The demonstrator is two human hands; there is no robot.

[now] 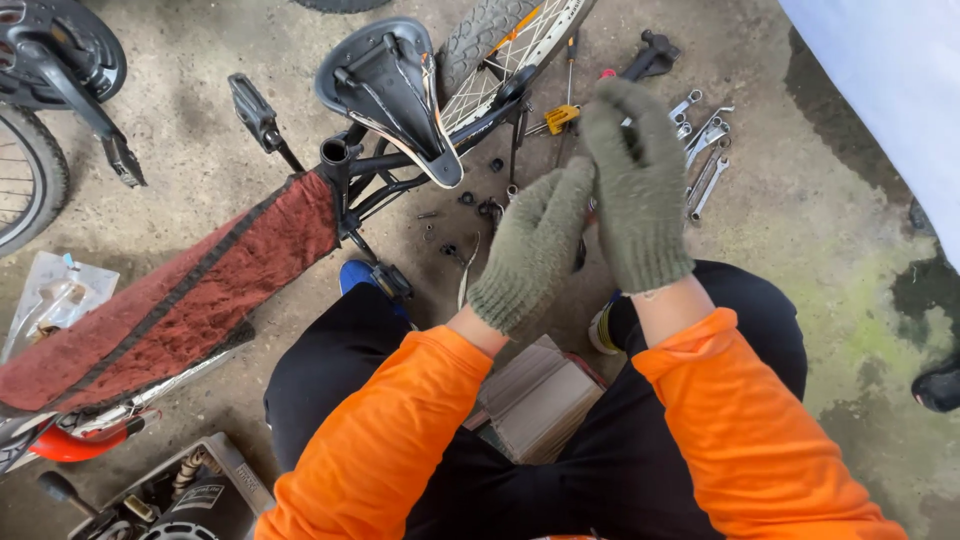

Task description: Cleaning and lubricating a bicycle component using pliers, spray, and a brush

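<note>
Both my hands wear green knit gloves and are raised together in front of me. My right hand is upright with its fingers straight, its back towards the camera. My left hand leans against its palm side, fingertips touching it. Whatever lies between the palms is hidden. Beyond the hands an upturned bicycle rests on its black saddle, with the rear wheel just behind. A red cloth is draped over the frame.
Several spanners, a yellow-handled screwdriver and small black parts lie on the concrete floor ahead. A corrugated block sits between my knees. A second bicycle's wheel and pedal are at the left, a plastic bag beside it.
</note>
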